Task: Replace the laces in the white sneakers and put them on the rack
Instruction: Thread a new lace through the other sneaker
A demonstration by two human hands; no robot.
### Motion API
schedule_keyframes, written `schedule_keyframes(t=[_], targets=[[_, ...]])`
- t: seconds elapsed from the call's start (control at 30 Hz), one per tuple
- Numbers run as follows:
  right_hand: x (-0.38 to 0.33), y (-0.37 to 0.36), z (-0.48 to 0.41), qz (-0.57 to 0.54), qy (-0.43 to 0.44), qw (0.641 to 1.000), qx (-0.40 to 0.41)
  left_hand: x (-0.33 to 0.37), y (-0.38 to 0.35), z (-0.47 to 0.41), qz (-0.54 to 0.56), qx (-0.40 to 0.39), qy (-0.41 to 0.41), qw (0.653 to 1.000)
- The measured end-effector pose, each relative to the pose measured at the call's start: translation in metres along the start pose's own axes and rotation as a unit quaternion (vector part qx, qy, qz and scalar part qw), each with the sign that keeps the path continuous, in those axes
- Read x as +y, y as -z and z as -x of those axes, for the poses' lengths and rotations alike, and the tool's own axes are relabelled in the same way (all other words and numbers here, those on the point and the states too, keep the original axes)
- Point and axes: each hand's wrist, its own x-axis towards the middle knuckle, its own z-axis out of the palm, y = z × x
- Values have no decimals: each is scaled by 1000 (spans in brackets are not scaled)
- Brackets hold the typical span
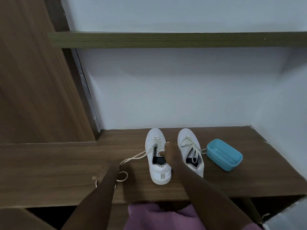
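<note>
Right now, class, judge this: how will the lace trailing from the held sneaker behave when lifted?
The lace probably flops limply: its loose end lies in loops on the shelf. Thin and flat, it is likely very light. Threaded through the sneaker, it may tug that shoe.

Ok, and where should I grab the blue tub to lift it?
Probably its long near wall, coming from above: the blue tub sits open side up and looks empty, so a thumb can hook inside the rim for a pinch grip. Stay off its left end, where a lace from the nearest sneaker lies close.
</note>
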Motion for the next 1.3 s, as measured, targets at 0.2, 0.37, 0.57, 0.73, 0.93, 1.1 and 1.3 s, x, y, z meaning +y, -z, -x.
schedule_keyframes(t=[0.2,0.37,0.57,0.73,0.93,1.1,1.3], targets=[[-3,2,1,6,-3,1000,1,23,9,40,-97,10,5,995],[1,-1,-3,2,1,1000,-5,57,-15,49,-24,9,-101,994],[2,2,-9,20,8,1000,-22,71,-32,41,280,-53,-30,958],[0,3,-9,17,9,999,-35,80,-37,37,412,-74,64,906],[1,8,-7,25,35,998,-39,94,-47,36,490,-161,53,855],[2,11,-6,10,29,999,-34,103,-51,33,536,-104,4,838],[1,14,-3,4,27,998,-49,82,-30,26,586,-15,10,810]])
